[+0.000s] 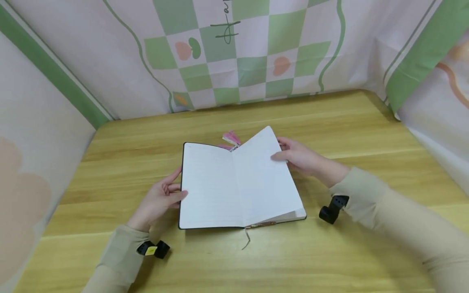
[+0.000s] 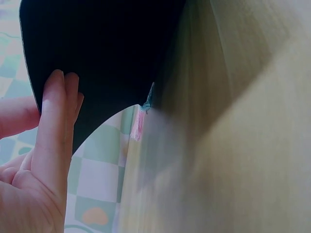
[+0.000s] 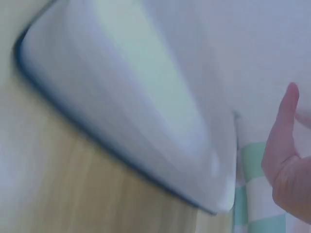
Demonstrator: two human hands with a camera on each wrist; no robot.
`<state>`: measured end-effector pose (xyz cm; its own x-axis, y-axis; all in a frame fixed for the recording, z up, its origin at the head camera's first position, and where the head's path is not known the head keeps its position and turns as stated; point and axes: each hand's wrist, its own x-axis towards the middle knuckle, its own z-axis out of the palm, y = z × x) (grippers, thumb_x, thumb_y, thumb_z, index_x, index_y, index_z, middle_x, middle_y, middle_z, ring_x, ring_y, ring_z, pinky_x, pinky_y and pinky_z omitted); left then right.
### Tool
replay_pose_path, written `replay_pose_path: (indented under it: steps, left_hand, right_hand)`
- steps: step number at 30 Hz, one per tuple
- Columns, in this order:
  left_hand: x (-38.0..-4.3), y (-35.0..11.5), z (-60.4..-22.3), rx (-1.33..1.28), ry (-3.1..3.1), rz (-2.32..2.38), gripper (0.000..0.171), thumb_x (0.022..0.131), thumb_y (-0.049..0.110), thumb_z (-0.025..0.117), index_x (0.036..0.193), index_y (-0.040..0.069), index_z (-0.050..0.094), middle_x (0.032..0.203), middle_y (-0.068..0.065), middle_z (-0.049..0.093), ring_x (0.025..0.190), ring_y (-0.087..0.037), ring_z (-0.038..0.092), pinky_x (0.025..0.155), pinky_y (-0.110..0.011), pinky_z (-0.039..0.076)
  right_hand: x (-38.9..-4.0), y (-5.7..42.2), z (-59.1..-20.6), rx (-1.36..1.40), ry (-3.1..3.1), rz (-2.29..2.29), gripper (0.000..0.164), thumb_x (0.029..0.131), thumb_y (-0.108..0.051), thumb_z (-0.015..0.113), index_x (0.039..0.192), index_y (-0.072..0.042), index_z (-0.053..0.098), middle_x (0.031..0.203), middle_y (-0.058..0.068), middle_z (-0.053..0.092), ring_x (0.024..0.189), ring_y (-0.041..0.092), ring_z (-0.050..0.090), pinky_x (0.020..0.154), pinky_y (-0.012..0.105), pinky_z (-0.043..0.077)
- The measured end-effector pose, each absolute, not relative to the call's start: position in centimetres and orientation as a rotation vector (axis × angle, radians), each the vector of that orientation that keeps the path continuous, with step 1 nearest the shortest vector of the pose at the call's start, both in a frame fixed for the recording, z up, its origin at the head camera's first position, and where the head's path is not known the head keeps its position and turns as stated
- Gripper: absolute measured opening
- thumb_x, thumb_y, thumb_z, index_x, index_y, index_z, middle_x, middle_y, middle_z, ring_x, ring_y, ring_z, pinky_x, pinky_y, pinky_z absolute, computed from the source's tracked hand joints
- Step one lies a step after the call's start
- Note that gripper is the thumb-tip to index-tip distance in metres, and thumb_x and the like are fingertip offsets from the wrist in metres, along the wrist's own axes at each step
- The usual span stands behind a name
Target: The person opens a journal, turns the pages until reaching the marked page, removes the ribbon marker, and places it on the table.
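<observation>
An open notebook [image 1: 209,187] with a dark cover lies over the middle of the table, showing faintly lined pages on its left half. My left hand [image 1: 159,201] grips the left edge, thumb on the page; its fingers [image 2: 56,111] press the underside of the black cover [image 2: 112,53], which is tilted up. On the other side, my right hand [image 1: 302,156] pinches a lifted right-hand page [image 1: 265,179] near its upper outer edge, thumb on top. Beneath it, the remaining page block [image 3: 112,97] rests in the back cover. A pink tassel [image 1: 231,137] pokes out at the top.
The wooden table [image 1: 220,264] extends around the notebook. A thin ribbon [image 1: 248,238] hangs from the spine's bottom, beside a brownish patterned strip [image 1: 261,224]. Green-and-white checked cloth [image 1: 253,49] stands behind the table, with pale cloth at both sides.
</observation>
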<state>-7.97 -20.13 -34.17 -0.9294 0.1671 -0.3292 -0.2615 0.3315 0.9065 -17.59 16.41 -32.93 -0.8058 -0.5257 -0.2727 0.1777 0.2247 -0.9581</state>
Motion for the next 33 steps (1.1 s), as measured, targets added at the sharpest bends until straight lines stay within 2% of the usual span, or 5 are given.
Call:
replay_pose_path:
  steps: [6, 13, 17, 27, 33]
  left_hand:
    - [-8.0, -20.1, -34.1, -0.066, 2.225, 1.631, 0.074, 0.092, 0.009, 0.061, 0.152, 0.019, 0.019, 0.108, -0.009, 0.068, 0.087, -0.012, 0.066, 0.076, -0.032, 0.055]
    - [-8.0, -20.0, -34.1, -0.087, 2.238, 1.630, 0.075, 0.091, 0.009, 0.062, 0.152, 0.021, 0.020, 0.097, 0.001, 0.066, 0.081, -0.009, 0.062, 0.073, -0.029, 0.054]
    - [-8.1, -20.0, -34.2, -0.092, 2.236, 1.640, 0.074, 0.091, 0.008, 0.062, 0.152, 0.020, 0.020, 0.097, 0.002, 0.066, 0.080, -0.008, 0.062, 0.072, -0.029, 0.054]
    - [-8.1, -20.2, -34.4, -0.058, 2.212, 1.652, 0.074, 0.092, 0.009, 0.060, 0.152, 0.020, 0.018, 0.090, 0.006, 0.065, 0.077, -0.007, 0.061, 0.071, -0.029, 0.054]
    - [-8.0, -20.3, -34.1, -0.022, 2.231, 1.650, 0.071, 0.094, 0.006, 0.055, 0.152, 0.019, 0.017, 0.113, -0.013, 0.065, 0.087, -0.008, 0.064, 0.074, -0.029, 0.055]
  right_hand:
    - [-16.5, 15.0, -31.9, -0.251, 1.725, -1.796, 0.053, 0.100, -0.015, 0.040, 0.145, 0.001, 0.018, 0.100, -0.006, 0.062, 0.083, 0.007, 0.063, 0.070, 0.028, 0.054]
    - [-15.9, 12.7, -31.8, -0.456, 1.737, -1.654, 0.055, 0.103, -0.031, 0.030, 0.150, -0.005, 0.018, 0.123, 0.013, 0.044, 0.099, 0.019, 0.055, 0.082, 0.035, 0.052]
    - [-15.6, 11.3, -32.0, -0.599, 1.905, -1.413, 0.055, 0.101, -0.030, 0.037, 0.149, -0.006, 0.023, 0.137, 0.023, 0.038, 0.119, 0.034, 0.047, 0.098, 0.047, 0.045]
    - [-14.4, 8.8, -32.5, -0.942, 2.294, -0.659, 0.068, 0.091, -0.040, 0.058, 0.150, -0.021, 0.030, 0.150, 0.011, 0.032, 0.137, 0.037, 0.024, 0.112, 0.051, 0.023]
    - [-13.7, 7.4, -32.6, -0.988, 2.300, -0.517, 0.071, 0.090, -0.040, 0.060, 0.151, -0.019, 0.027, 0.156, 0.015, 0.021, 0.143, 0.039, 0.015, 0.115, 0.052, 0.015]
